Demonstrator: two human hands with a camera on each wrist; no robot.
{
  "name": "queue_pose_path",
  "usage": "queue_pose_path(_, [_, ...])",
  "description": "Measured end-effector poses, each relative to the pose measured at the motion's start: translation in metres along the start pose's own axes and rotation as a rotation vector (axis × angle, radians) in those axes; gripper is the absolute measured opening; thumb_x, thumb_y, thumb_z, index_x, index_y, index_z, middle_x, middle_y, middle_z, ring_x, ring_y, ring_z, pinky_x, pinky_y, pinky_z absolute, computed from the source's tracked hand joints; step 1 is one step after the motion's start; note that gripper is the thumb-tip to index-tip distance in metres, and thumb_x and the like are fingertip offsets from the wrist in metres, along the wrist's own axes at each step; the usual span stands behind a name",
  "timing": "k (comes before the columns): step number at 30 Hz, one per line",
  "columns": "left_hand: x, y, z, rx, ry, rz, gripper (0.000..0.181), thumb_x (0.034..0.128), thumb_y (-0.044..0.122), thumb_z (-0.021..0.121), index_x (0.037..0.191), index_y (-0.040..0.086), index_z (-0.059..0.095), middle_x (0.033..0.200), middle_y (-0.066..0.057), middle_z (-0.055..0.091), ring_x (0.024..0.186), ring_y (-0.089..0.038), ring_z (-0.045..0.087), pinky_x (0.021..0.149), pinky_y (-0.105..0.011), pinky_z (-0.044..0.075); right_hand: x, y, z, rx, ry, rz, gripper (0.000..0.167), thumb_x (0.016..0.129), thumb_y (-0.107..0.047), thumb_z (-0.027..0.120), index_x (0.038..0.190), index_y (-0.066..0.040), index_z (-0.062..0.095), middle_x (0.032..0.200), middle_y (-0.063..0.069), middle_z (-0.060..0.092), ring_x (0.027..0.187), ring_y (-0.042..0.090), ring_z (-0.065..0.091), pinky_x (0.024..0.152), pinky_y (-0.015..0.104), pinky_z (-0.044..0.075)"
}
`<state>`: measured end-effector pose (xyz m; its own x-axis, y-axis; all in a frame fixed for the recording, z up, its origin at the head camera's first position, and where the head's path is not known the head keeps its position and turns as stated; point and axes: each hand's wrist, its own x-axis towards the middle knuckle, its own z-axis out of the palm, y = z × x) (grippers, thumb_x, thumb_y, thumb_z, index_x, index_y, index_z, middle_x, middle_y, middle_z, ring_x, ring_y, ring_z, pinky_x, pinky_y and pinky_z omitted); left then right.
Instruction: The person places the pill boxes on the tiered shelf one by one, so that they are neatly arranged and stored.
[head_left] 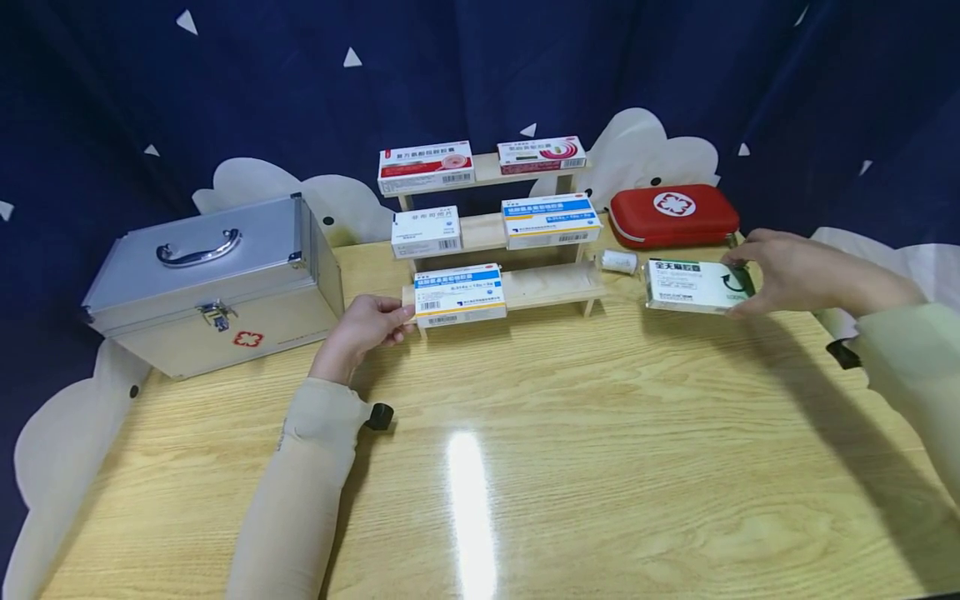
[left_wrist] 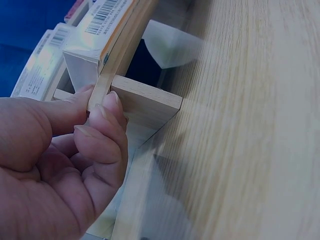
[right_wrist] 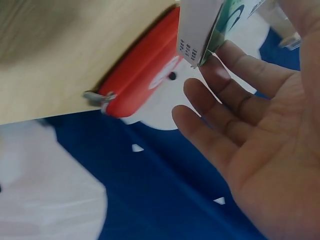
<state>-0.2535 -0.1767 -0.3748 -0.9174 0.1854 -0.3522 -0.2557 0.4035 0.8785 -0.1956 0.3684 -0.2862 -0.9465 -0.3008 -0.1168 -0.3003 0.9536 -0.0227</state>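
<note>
My left hand (head_left: 366,325) pinches the left end of the lowest step of a wooden tiered rack (head_left: 551,285). In the left wrist view, thumb and fingers lie on either side of the step's board (left_wrist: 129,42). A blue-and-white medicine box (head_left: 459,298) stands on that step, just beside the fingertips. My right hand (head_left: 787,271) holds a green-and-white medicine box (head_left: 688,285) by its right end, to the right of the rack. In the right wrist view, the box's white end (right_wrist: 196,30) shows near the fingertips, while the thumb's grip is cut off.
A red first-aid case (head_left: 675,218) lies behind the right-hand box. Between that box and the rack is a small white roll (head_left: 618,262). More medicine boxes stand on the upper steps, including a red-and-white one (head_left: 426,165). A silver medical case (head_left: 210,287) stands at the left.
</note>
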Motion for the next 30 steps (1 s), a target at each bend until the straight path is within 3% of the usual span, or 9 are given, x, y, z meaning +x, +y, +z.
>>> queue_pose_path(7, [-0.002, 0.000, 0.000, 0.005, -0.001, 0.003, 0.035, 0.1028, 0.023, 0.056, 0.127, -0.002, 0.060, 0.107, -0.017, 0.066, 0.077, -0.015, 0.057, 0.068, -0.023, 0.050, 0.003, -0.026, -0.006, -0.007, 0.018, -0.018, 0.080, 0.063, -0.043, 0.093, 0.123, -0.001, 0.062, 0.115, 0.022, 0.055, 0.092, 0.033, 0.055, 0.080, 0.056, 0.049])
queue_pose_path(16, [-0.003, 0.002, 0.001, 0.006, 0.000, 0.014, 0.035, 0.1025, 0.023, 0.057, 0.127, -0.002, 0.060, 0.105, -0.016, 0.066, 0.076, -0.015, 0.057, 0.067, -0.023, 0.050, 0.006, -0.051, -0.007, -0.013, 0.052, -0.071, 0.073, 0.062, -0.038, 0.094, 0.120, -0.003, 0.066, 0.106, 0.012, 0.058, 0.085, 0.025, 0.054, 0.072, 0.044, 0.048])
queue_pose_path(30, [-0.003, 0.003, 0.001, -0.001, 0.002, 0.004, 0.033, 0.1026, 0.021, 0.057, 0.126, -0.001, 0.061, 0.104, -0.016, 0.066, 0.074, -0.015, 0.056, 0.064, -0.022, 0.049, 0.019, -0.082, 0.002, 0.018, 0.083, -0.152, 0.069, 0.062, -0.035, 0.094, 0.117, -0.003, 0.067, 0.106, 0.011, 0.061, 0.084, 0.024, 0.057, 0.075, 0.045, 0.051])
